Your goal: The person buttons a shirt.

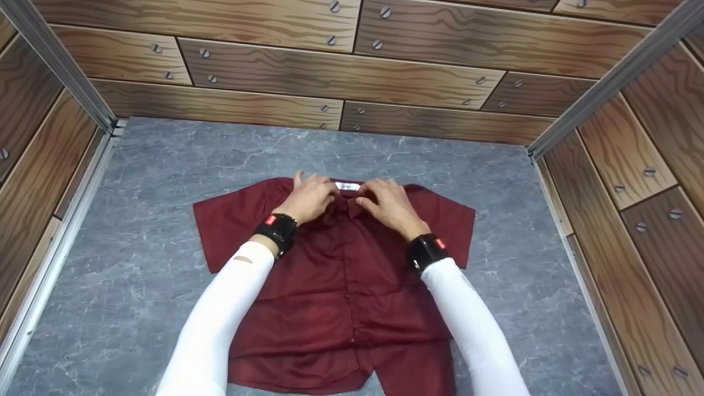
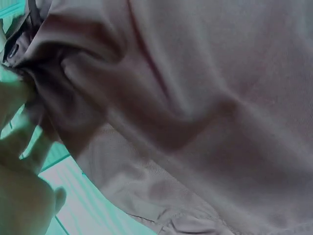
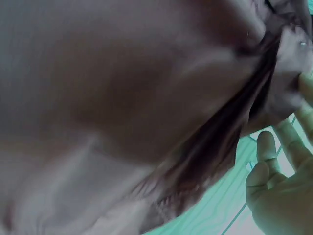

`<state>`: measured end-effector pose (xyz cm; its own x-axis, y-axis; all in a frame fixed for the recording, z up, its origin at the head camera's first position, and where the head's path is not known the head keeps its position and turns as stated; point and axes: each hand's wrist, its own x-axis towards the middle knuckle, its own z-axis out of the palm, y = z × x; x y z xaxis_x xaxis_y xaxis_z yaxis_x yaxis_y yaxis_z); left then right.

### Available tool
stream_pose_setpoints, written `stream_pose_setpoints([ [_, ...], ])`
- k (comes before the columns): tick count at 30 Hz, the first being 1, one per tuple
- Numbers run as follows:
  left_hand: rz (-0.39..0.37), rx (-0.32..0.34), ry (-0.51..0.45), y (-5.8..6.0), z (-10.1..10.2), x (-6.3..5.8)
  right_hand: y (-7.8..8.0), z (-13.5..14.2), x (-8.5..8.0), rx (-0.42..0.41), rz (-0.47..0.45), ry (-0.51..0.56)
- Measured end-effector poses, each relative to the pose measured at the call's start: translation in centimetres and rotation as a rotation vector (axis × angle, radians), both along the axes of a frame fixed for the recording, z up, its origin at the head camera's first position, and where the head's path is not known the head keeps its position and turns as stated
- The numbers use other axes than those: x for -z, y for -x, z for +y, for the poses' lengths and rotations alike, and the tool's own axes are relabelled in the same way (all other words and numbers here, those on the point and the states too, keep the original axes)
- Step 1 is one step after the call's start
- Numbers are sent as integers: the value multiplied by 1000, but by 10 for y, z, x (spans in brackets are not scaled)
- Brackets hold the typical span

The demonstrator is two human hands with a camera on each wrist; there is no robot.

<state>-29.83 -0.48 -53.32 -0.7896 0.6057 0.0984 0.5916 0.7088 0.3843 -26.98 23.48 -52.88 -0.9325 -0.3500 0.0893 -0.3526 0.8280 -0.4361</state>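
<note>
A dark red short-sleeved shirt (image 1: 308,308) lies front up, its collar away from me and a white label (image 1: 347,186) showing inside the neck. At the left side of the collar, my left hand (image 1: 311,197) pinches the fabric. My right hand (image 1: 386,204) grips the collar's other side between thumb and fingers. In the left wrist view, a buttonhole shows in the collar end by the left hand (image 2: 22,191). The right wrist view has the right hand (image 3: 286,186) at the raised collar fabric, some fingers spread apart.
The shirt lies on a grey marbled tabletop (image 1: 137,220). Wood-plank patterned panels (image 1: 275,66) stand behind and on both sides, with metal rails (image 1: 60,66) at the corners. The lower right shirt hem is uneven, and creases cross the front.
</note>
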Motion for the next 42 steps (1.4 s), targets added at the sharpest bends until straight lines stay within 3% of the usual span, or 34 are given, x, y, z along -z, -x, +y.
stream_pose_setpoints([
  [8,223,-192,-145,3,5,10,10,3,1,90,8,-24],
  [12,231,-272,-179,5,11,15,16,-3,5,156,29,15],
  [16,113,-338,-151,4,7,18,17,-2,10,202,38,73],
  [21,-45,-347,-72,-2,-23,24,12,21,14,237,35,47],
  [23,-93,-346,-38,-5,-39,29,9,34,15,240,-39,-13],
  [28,-251,-362,70,-11,-68,38,-2,52,16,258,-331,-192],
  [33,-317,-384,155,-17,-77,42,-11,51,14,317,-430,-336],
  [37,-319,-409,198,-21,-75,41,-17,45,13,359,-371,-400],
  [42,-222,-408,193,-21,-69,42,-17,39,18,265,-93,-367],
])
